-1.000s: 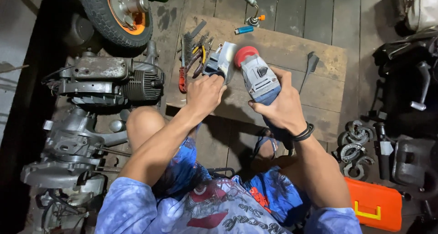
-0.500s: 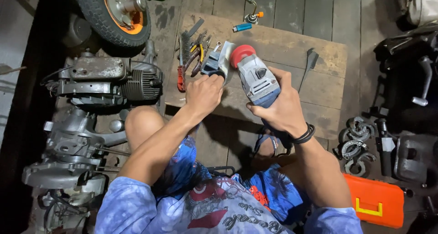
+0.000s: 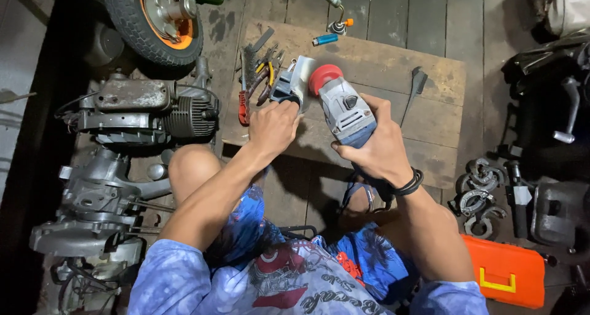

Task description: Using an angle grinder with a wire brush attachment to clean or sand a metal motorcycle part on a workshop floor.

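Gripping the grey angle grinder [image 3: 345, 111] in your right hand [image 3: 378, 150], you have edged its red disc [image 3: 324, 78] toward ten o'clock. Your left hand [image 3: 274, 127] still clamps the small metal part [image 3: 292, 84] against it.

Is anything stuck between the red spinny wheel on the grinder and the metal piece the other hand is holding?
Nothing visible. The right hand holds the grinder, and its red wheel sits right beside the metal piece gripped by the left hand. Whether they touch, I cannot tell.
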